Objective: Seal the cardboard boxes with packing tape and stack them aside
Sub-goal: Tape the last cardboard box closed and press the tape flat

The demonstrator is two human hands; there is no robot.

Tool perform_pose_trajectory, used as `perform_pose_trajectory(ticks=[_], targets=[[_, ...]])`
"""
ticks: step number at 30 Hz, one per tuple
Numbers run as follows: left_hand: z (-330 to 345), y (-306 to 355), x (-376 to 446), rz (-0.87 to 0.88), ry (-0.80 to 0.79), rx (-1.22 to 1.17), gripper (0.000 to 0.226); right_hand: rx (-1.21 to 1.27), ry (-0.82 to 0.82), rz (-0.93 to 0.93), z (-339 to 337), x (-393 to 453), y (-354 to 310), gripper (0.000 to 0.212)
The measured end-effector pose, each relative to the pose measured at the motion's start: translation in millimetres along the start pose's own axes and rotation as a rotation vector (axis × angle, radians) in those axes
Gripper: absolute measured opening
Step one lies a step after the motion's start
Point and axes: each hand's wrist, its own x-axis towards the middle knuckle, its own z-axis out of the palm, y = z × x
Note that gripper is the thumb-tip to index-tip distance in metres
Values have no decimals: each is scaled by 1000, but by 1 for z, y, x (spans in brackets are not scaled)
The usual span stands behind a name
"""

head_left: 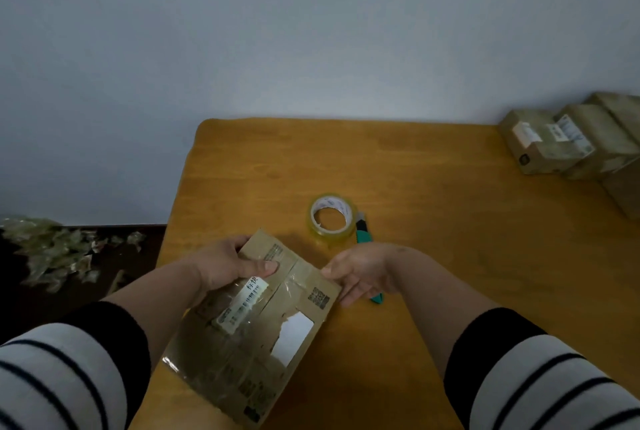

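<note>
Head view showed a small flat brown cardboard box [256, 318] with old labels and a torn top, held over the near edge of the yellow wooden desk [433, 187]. The left hand [225, 265] gripped its far corner, thumb on top. The right hand [363, 272] touched its right edge, fingers straight. It looked light, thin and easy to bend, so hold both edges. A clear round tape roll [331, 218] lay near.

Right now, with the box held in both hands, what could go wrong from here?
The box has a torn hole on top, so tape may stick poorly there. The knife lies partly under the right hand, which could catch it when reaching for the tape roll. The left hand has the only firm grip, so the box could slip.
</note>
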Motion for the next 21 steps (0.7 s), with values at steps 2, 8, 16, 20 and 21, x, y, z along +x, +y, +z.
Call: perform_pose_trajectory(ticks=[2,8,16,20,21], targets=[[0,3,10,-1,67,73,61,5,86,-3,-8,6,0,40],[1,20,33,54,48,227,61,-358,715,-232,-19,42,-12,27],[-2,34,56,106,93,249,46,-962,733,-151,-17,78,-19,38],[-1,38,60,181,248,195,39,-938,759,-168,-20,80,-19,28],[0,40,60,199,282,179,39,-888,766,-179,-22,80,-20,25]])
